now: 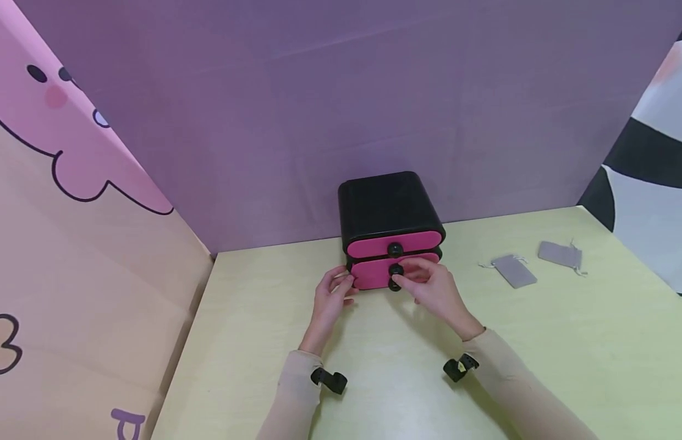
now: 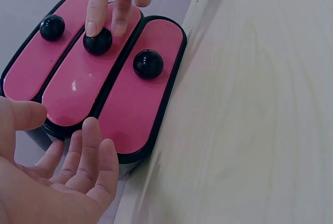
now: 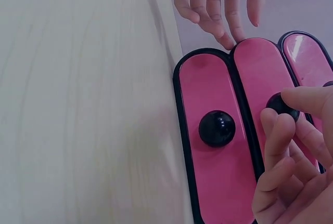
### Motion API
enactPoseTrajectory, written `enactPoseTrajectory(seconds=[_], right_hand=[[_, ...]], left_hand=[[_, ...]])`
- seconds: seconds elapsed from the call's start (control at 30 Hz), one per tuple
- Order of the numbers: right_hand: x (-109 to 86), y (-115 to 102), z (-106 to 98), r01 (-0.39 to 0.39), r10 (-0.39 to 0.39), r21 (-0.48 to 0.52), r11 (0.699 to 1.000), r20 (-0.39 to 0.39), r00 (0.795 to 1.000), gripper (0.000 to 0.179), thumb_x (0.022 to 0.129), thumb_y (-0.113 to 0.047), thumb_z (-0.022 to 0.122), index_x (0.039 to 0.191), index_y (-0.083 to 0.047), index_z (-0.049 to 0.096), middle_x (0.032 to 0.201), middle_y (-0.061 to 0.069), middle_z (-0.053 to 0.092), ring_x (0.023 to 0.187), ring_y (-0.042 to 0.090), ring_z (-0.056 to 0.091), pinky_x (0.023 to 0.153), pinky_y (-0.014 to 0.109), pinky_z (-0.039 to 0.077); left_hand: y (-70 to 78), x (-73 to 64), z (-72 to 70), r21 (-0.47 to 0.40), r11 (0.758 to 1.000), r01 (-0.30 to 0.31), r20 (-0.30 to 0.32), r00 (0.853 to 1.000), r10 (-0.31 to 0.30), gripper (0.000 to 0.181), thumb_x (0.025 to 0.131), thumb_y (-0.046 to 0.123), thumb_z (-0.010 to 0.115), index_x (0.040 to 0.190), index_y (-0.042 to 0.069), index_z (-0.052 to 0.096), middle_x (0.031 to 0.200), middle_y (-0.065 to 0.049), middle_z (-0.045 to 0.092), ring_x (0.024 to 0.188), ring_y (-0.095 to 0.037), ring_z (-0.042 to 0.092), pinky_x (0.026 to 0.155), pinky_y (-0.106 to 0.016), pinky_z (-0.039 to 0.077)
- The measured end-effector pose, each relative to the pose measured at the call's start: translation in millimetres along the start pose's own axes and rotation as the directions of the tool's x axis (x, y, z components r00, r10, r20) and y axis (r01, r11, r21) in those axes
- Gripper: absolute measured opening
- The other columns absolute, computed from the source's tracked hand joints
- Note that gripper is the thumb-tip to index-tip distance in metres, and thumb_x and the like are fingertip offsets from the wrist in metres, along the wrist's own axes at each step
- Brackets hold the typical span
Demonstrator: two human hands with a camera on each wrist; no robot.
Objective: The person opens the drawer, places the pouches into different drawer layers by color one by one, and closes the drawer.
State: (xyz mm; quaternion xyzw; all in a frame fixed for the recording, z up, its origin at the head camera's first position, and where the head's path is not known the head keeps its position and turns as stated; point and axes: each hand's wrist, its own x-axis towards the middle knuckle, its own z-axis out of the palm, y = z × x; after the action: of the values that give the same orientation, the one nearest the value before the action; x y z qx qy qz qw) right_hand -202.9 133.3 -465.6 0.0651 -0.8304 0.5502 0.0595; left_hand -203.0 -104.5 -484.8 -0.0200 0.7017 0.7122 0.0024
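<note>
A small black chest [image 1: 387, 205] of three stacked drawers stands at the back of the table. Its drawer fronts [image 2: 73, 86] are pink, rounded at both ends, each with a round black knob. My right hand [image 1: 431, 290] pinches the middle drawer's knob [image 3: 281, 105] between thumb and forefinger. At the chest's left end is my left hand [image 1: 330, 299], fingers loosely spread, fingertips right at the edge by the middle drawer. The bottom knob [image 3: 217, 128] is untouched. All three drawer fronts sit close to the black frame.
Two small grey drawstring pouches [image 1: 514, 271] [image 1: 560, 253] lie on the pale wooden table [image 1: 253, 342], right of the chest. A purple cloth wall [image 1: 319, 110] rises behind it. A patterned pink panel [image 1: 99, 256] borders the left side.
</note>
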Motion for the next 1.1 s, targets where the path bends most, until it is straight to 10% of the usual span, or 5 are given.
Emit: enactPoseTrajectory(seconds=[0.67, 1.1], right_hand=[[6.1, 6.0, 7.1, 0.004, -0.002, 0.048, 0.999, -0.03, 1.0, 0.034, 0.093, -0.018, 0.083, 0.121, -0.003, 0.072, 0.108, 0.02, 0.079, 0.079, -0.003, 0.068, 0.056, 0.026, 0.057], [-1.1, 20.8, 8.6, 0.013, -0.013, -0.165, 0.986, 0.004, 1.0, 0.018, 0.096, -0.023, 0.08, 0.108, -0.01, 0.076, 0.1, 0.007, 0.082, 0.092, 0.023, 0.076, 0.067, 0.027, 0.051]], left_hand=[[-0.8, -0.3, 2.5, 0.008, 1.0, 0.008, 0.013, 1.0, -0.009, 0.044, 0.107, 0.018, 0.061, 0.149, 0.005, 0.053, 0.132, -0.024, 0.07, 0.089, -0.011, 0.073, 0.085, -0.036, 0.064], [-7.1, 2.3, 1.2, 0.022, 1.0, 0.021, -0.026, 0.999, -0.02, 0.04, 0.106, 0.015, 0.063, 0.143, 0.004, 0.06, 0.13, -0.022, 0.071, 0.097, -0.019, 0.072, 0.087, -0.042, 0.064]])
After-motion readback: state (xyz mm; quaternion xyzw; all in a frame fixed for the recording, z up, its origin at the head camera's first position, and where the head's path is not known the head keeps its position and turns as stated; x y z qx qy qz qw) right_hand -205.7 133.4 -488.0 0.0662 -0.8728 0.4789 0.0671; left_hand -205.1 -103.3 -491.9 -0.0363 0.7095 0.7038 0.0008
